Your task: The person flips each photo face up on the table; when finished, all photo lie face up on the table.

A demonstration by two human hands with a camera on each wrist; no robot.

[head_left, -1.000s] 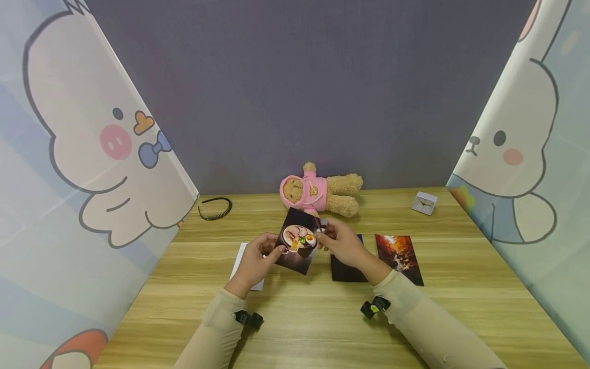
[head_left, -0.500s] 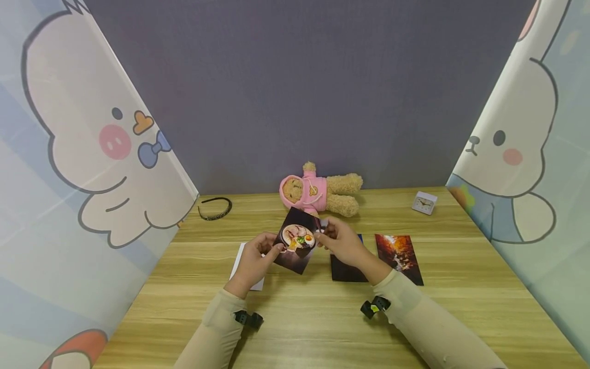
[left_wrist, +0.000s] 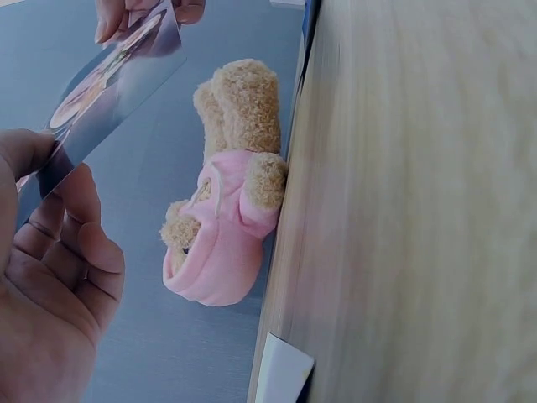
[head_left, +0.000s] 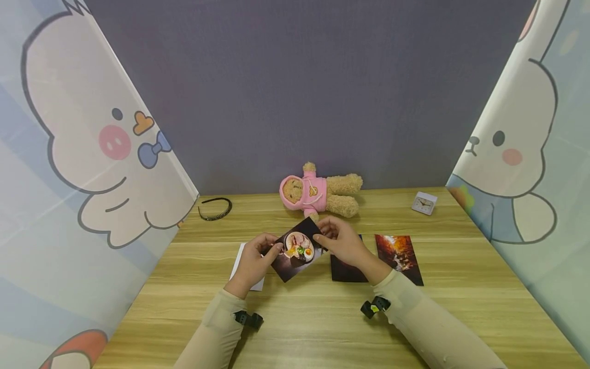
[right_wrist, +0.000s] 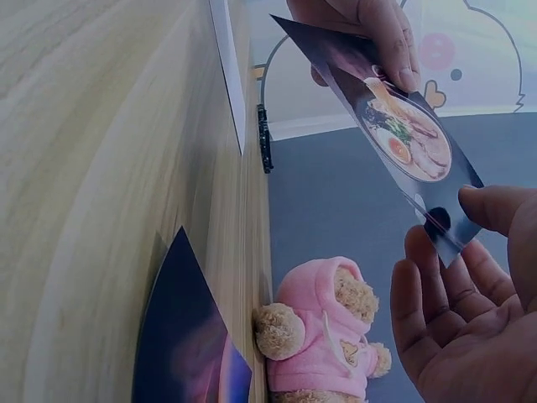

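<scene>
Between both hands, raised above the table, is a dark photo card (head_left: pixel 299 248) printed with a bowl of ramen and a halved egg. My left hand (head_left: pixel 254 260) pinches its left edge, thumb on the front and fingers behind. At the opposite side my right hand (head_left: pixel 343 243) pinches the upper right corner the same way. The right wrist view shows the ramen card (right_wrist: pixel 411 134) tilted, with the right thumb (right_wrist: pixel 495 206) on its face. Beneath the left hand lies a white card (head_left: pixel 239 261), partly hidden. A dark card (head_left: pixel 345 269) lies partly under the right hand.
A card with a fiery orange picture (head_left: pixel 398 256) lies to the right. Along the back are a black headband (head_left: pixel 215 209), a teddy bear in a pink hoodie (head_left: pixel 318 192) and a small white clock (head_left: pixel 424 203). A grey partition (head_left: pixel 295 92) stands behind.
The ramen card has turned in the hands; its upper corner has swung to the right and its bottom corner to the left. Both hands stay nearly in place, still holding it.
</scene>
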